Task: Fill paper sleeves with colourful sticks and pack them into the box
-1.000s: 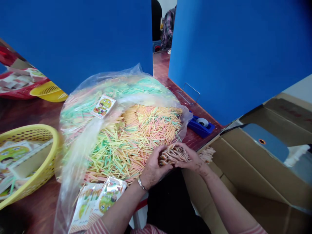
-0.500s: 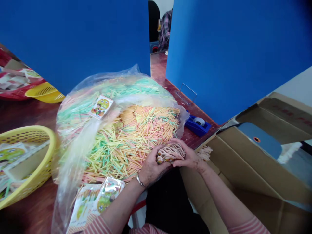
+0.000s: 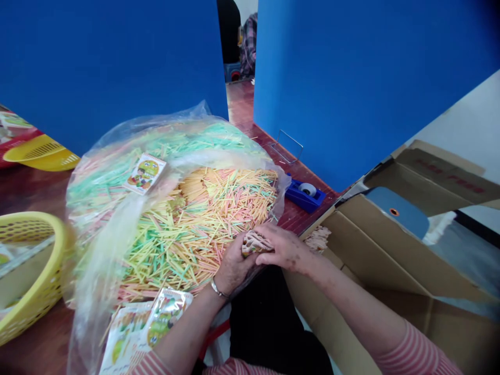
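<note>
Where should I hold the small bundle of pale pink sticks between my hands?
Best around the middle of the small bundle of pale pink sticks, closing in from both sides with your left hand and right hand. The sticks are thin and loose, so squeezing the middle should stop them splaying, unlike holding one end.

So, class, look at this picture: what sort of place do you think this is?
Probably a small packing workshop: there is a big plastic bag of coloured sticks, a tape dispenser on the table, and an open cardboard box.

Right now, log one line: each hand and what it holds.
left hand: holding stick bundle | right hand: same bundle | beside: bag of colored sticks
</note>
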